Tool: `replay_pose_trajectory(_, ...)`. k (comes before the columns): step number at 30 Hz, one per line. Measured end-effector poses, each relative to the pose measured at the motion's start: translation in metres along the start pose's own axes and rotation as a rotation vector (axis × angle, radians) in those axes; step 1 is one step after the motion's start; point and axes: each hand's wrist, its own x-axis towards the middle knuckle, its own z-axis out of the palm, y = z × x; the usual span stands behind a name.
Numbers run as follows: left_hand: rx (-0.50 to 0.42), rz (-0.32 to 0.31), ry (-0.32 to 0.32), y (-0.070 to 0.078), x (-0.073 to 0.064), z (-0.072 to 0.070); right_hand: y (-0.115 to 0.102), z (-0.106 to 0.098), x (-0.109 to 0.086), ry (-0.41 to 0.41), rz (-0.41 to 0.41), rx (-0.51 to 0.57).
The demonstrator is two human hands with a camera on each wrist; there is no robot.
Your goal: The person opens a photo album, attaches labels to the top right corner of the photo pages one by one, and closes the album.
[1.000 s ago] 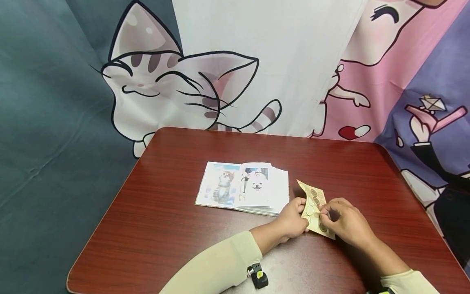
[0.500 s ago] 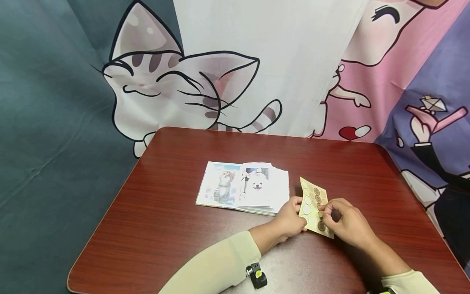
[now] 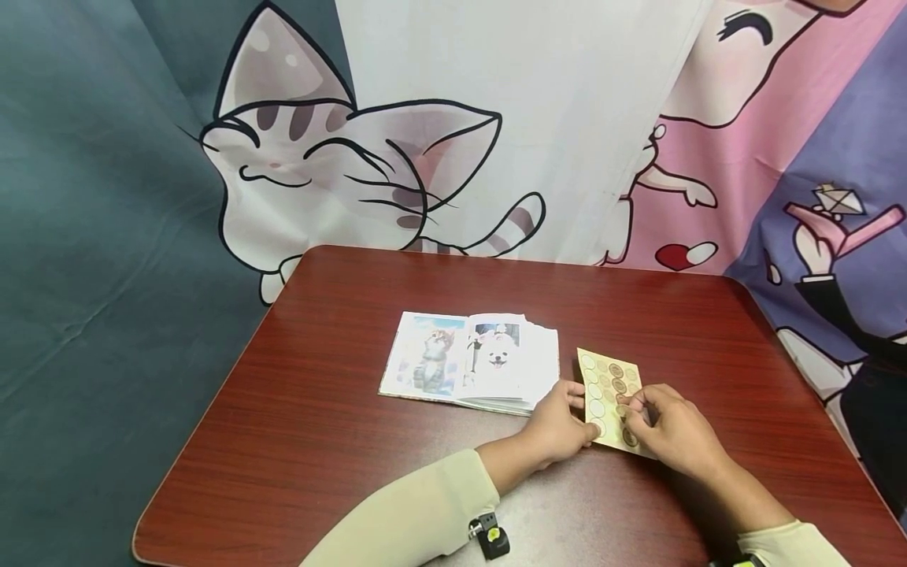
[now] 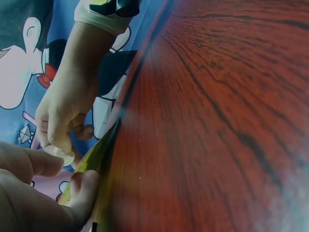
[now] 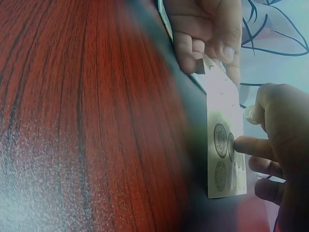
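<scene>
At the near side of the table [image 3: 298, 480], a small black device [image 3: 492, 539] is strapped by the cuff of a pale sleeve [image 3: 418, 504]. Just past it the left hand [image 3: 556, 425] grips a yellowish sticker sheet [image 3: 609, 433] by its left edge, thumb on the printed face. Over the sheet's right part, the right hand [image 3: 669, 425] pinches a small round sticker [image 5: 249, 114] between fingers and thumb; it looks clear of the sheet. Because that sticker is so small and presumably tacky, it could fold, cling to the fingers or drop onto the table if the pinch slackens. The thin sheet, steadied along one side only, might buckle under a push, and a nudge of the left hand could shift the picture book [image 3: 544, 366] just beside it. Dark seal-like prints on the sheet seem to carry rings of tiny lettering, too small to read; no brand shows. Beyond the left hand the book lies spread flat, a kitten picture [image 3: 434, 354] on its left page and a white dog picture [image 3: 496, 358] to the right. Farthest back hangs a cartoon cat backdrop [image 3: 581, 87].
</scene>
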Motion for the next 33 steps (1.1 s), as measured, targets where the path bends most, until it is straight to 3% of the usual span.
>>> replay_pose_trajectory(5,0.217,0.030,-0.016,0.002,-0.003,-0.008,0.001,0.000,0.000,-0.009,0.013,-0.015)
replay_pose_trajectory(9,0.378,0.029,-0.062,0.007,-0.006,-0.015,0.002,-0.001,0.000,-0.025,0.030,-0.021)
replay_pose_trajectory(15,0.620,0.078,-0.125,0.018,-0.009,-0.024,0.003,-0.001,-0.001,-0.029,0.044,-0.026)
replay_pose_trajectory(21,0.672,0.109,-0.192,0.024,-0.016,-0.032,0.003,-0.001,0.000,-0.028,0.045,-0.019)
replay_pose_trajectory(29,0.745,0.330,-0.250,0.029,-0.032,-0.054,0.000,0.003,0.001,-0.028,0.048,0.012)
replay_pose_trajectory(33,0.753,0.393,-0.252,0.032,-0.040,-0.067,-0.002,0.004,0.003,-0.016,0.044,0.013)
